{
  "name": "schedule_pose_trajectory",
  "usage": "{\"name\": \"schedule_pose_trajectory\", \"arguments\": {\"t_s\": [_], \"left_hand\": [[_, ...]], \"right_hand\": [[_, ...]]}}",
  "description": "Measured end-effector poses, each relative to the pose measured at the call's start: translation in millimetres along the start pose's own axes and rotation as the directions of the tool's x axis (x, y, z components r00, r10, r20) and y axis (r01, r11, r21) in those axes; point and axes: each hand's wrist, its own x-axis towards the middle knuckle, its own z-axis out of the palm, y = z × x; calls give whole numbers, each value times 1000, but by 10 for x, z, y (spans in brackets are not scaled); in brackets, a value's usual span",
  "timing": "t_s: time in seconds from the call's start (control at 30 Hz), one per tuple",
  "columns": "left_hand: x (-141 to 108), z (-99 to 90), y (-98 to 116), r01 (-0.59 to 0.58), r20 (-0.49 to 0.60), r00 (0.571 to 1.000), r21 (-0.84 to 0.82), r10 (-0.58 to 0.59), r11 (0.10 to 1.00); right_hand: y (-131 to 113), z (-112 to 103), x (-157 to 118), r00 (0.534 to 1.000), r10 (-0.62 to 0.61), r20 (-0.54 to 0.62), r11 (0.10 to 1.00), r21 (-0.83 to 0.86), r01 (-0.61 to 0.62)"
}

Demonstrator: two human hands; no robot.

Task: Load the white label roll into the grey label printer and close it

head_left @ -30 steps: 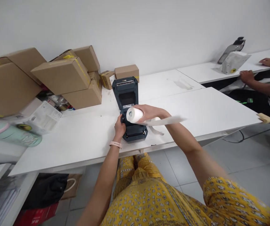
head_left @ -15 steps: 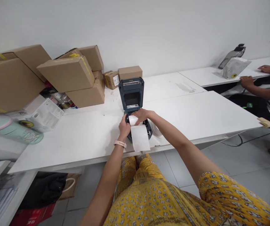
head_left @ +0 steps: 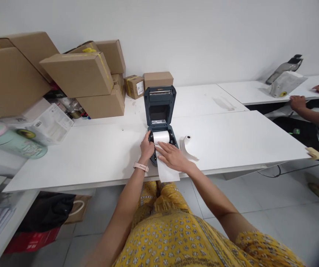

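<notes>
A dark blue label printer [head_left: 173, 107] stands on the white table with its lid tipped up. Inside it lies a roll of white labels [head_left: 161, 137], and a loose strip of labels [head_left: 167, 173] runs from it over the table's front edge. My left hand [head_left: 147, 147] is closed round the printer's left side, thumb beside the roll. Flat on the strip, just in front of the roll, rests my right hand [head_left: 173, 157] with fingers stretched out. To the right of the printer sits a small, partly unwound white paper roll [head_left: 187, 140].
Cardboard boxes [head_left: 77, 76] are stacked at the back left, near a white box [head_left: 46, 124] and a mint green bottle [head_left: 12, 141]. On the far right, another person's hand [head_left: 298, 102] rests at the adjoining table, close to a white packet [head_left: 285, 85].
My right hand has moved from the roll toward me and now lies flat on the label strip. My left hand stays at the printer's left side. The view has shifted slightly.
</notes>
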Motion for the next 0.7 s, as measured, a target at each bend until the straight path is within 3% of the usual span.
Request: {"name": "schedule_pose_trajectory", "arguments": {"t_s": [0.13, 0.43, 0.57, 0.7], "left_hand": [[24, 25, -43, 2, -9, 1000, -25, -2, 1000], [66, 50, -98, -8, -27, 1000, -82, 6, 997], [39, 67, -158, -24, -21, 1000, -198, 20, 980], [-192, 75, -161, 3, 27, 1000, -359, 8, 933]], "right_hand": [[-191, 44, -70, 997, 55, -48, 995, -83, -59], [-342, 59, -168, 994, 91, -60, 989, -110, -98], [-343, 71, -174, 992, 100, -73, 991, -87, -106], [-348, 54, -184, 994, 92, -64, 993, -62, -96]]}}
